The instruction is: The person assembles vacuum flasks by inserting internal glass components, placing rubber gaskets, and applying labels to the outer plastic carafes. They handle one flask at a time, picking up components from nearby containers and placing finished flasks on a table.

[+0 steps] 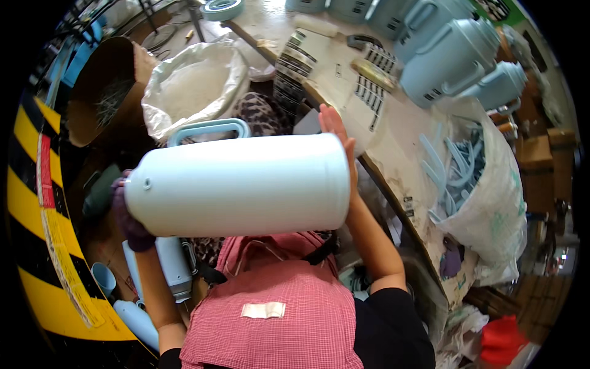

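A large light-blue thermos jug lies sideways across the front of my body, held up between my two hands. Its loop handle points away from me, and a small round hole shows in the wall near its left end. My left hand, in a purple glove, grips that narrower left end, with some fingers hidden behind it. My bare right hand presses its palm against the flat right end, its fingers stretched upward past the rim. Both hands carry the jug clear of any surface.
Right of me, a worktable bears several blue jugs and a white sack of blue plastic handles. An open plastic-lined sack and a cardboard box stand at the far left. A yellow-black striped edge borders my left.
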`<state>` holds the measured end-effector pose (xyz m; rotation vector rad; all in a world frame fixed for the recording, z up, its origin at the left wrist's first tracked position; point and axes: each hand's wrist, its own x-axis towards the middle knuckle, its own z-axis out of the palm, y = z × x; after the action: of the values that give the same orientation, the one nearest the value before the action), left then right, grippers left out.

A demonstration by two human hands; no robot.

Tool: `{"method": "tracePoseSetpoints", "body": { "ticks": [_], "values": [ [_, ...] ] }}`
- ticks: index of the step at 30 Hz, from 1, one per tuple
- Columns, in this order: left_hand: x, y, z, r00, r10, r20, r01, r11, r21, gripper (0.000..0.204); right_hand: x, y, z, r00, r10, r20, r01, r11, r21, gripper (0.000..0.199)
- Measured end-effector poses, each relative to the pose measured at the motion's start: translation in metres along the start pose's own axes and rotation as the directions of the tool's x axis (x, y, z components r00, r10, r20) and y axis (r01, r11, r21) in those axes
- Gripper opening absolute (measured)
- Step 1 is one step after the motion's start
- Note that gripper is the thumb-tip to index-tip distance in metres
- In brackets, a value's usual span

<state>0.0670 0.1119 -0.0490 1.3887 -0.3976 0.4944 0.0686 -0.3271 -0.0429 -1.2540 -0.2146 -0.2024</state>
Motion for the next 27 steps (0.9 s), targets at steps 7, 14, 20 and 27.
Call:
{"method": "tracePoseSetpoints", "body": {
  "ticks": [7,14,20,27],
  "values": [
    [0.071,0.076,0.016,0.957,-0.011,0.291,-0.162,0.811,0.562,0.044,0.033,-0.121,-0.245,0.993,0.038,0.115,0.121,-0.33,-0.936,0.028],
    [0.051,0.1,0.046,0.935,-0.172,0.311,0.091,0.962,0.258,0.091,0.034,-0.171,-0.317,0.974,0.193,0.123,0.214,-0.578,-0.787,0.016],
    [0.022,0.089,0.054,0.985,-0.076,0.155,0.007,0.915,0.403,0.094,0.013,-0.222,-0.317,0.755,-0.656,0.017,-0.235,-0.294,-0.926,0.035],
    [-0.008,0.116,0.105,0.905,0.14,0.401,-0.301,0.877,0.374,0.092,0.042,-0.088,-0.005,0.592,-0.806,0.015,0.644,0.462,-0.61,0.072]
  ]
}}
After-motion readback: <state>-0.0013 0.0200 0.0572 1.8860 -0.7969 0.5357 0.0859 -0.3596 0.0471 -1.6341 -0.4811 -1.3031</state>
